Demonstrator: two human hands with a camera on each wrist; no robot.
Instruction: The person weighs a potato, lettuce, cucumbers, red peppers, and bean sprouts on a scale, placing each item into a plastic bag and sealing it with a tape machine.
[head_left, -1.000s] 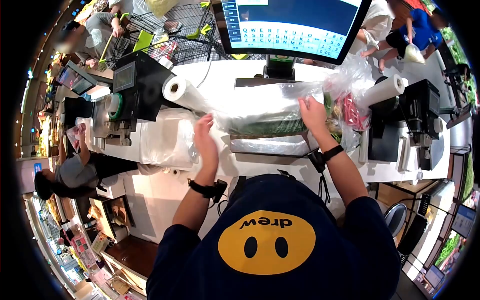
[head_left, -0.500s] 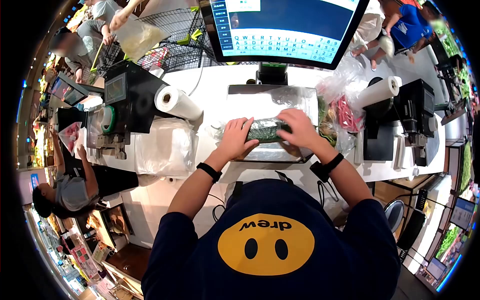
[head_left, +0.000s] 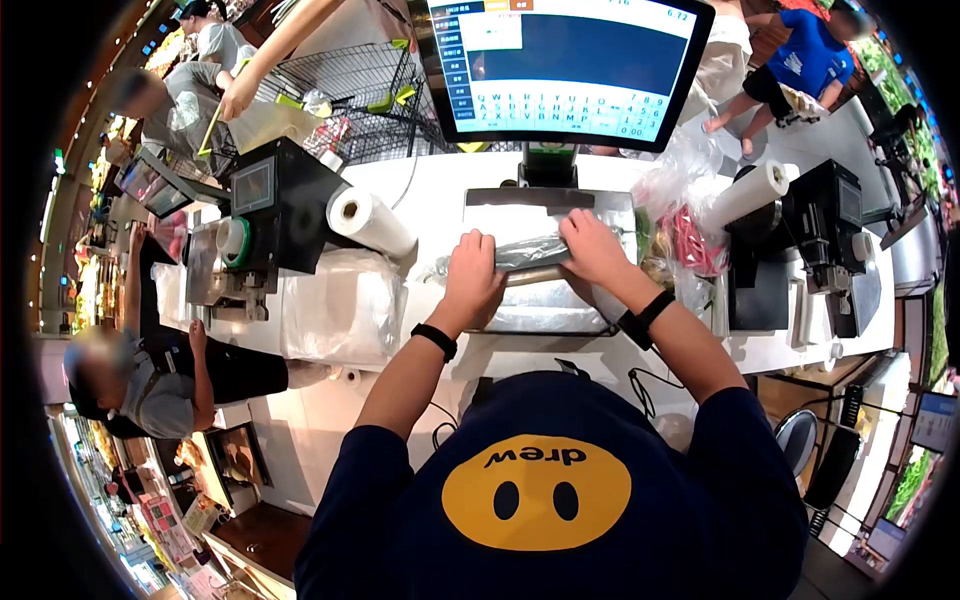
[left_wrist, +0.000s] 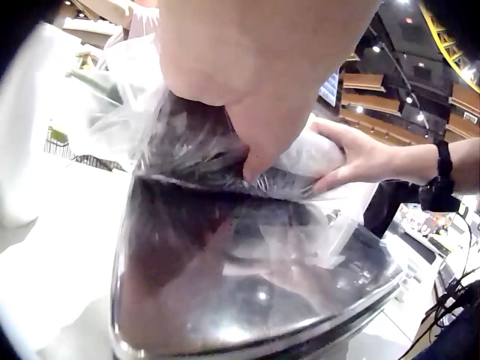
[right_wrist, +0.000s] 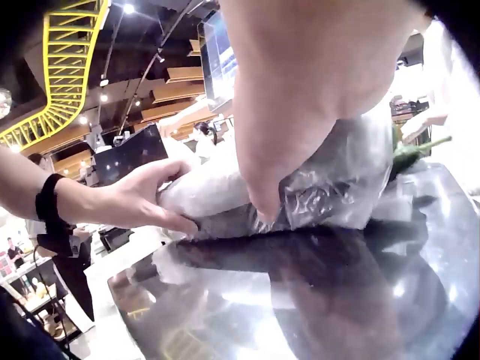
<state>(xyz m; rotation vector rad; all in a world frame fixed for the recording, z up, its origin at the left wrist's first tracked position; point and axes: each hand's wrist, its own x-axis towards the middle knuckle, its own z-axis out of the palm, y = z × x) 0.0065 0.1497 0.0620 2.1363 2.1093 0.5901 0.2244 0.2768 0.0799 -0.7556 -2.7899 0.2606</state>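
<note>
A long bundle of greens rolled in clear plastic (head_left: 530, 253) lies across the shiny metal weighing plate (head_left: 560, 319), below the screen. My left hand (head_left: 474, 278) grips its left end, and my right hand (head_left: 596, 248) holds the right end. Both thumbs press on the near side of the roll while the fingers reach over its top. In the left wrist view, crumpled plastic (left_wrist: 184, 142) bunches beside my left hand. A green leafy tip (right_wrist: 409, 155) sticks out past the roll in the right wrist view. The plastic hides most of the greens.
A bag roll (head_left: 372, 222) and a stack of clear bags (head_left: 342, 305) lie on the left. Bagged vegetables (head_left: 690, 240) and another roll (head_left: 745, 195) stand close on the right. The touch screen (head_left: 570, 70) rises behind the plate. Black machines flank both sides; people stand around the counter.
One second ago the hands were apart over a wide sheet of plastic covering the greens. Now both hands hold a narrower roll; the left hand has moved right onto it.
</note>
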